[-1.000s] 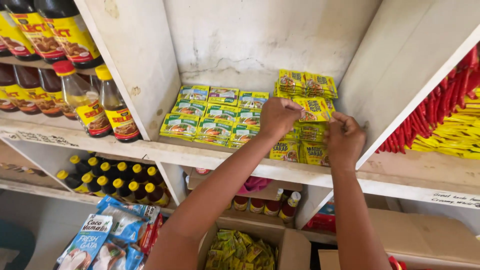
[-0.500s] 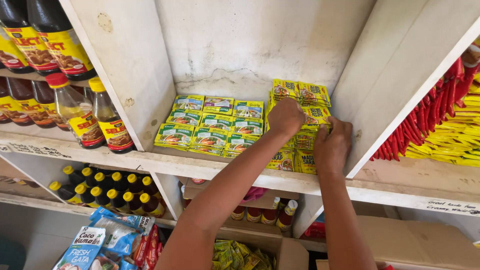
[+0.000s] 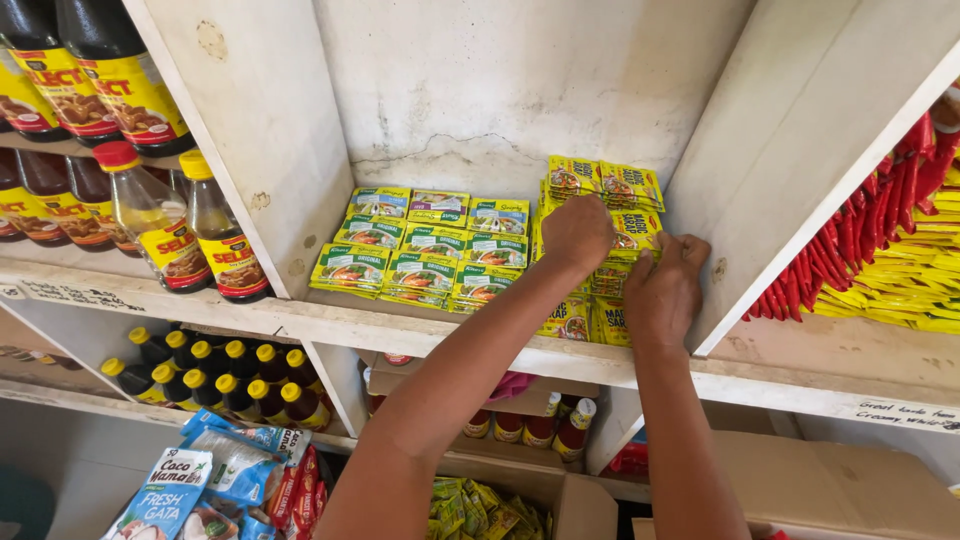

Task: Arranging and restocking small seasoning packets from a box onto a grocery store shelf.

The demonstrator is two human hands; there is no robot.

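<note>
Both hands are pressed against the stack of yellow seasoning sachets with red and green print (image 3: 600,215), which stands at the right end of the whitewashed wooden shelf (image 3: 300,322), hard against the white slanted divider board (image 3: 800,130). The left hand (image 3: 575,232) lies curled over the front of the stack, knuckles outward, its fingers bent onto the sachets; whether they pinch a single sachet cannot be told. The right hand (image 3: 665,290) sits lower and just beside it, fingers together and flat along the stack's right edge near the divider. Compared with half a second ago, the hands keep almost the same hold; the left hand has settled a little lower on the stack, and the top sachets now show clear above its knuckles. A second ago the right hand was further from the divider.

Just left of the stack, rows of green and yellow flat soup-mix packets (image 3: 425,250) lie overlapping on the same shelf. Further left stand clear plastic bottles of amber oil with yellow and red caps (image 3: 190,235). Red and yellow packets (image 3: 900,240) fill the next compartment on the right.
</note>
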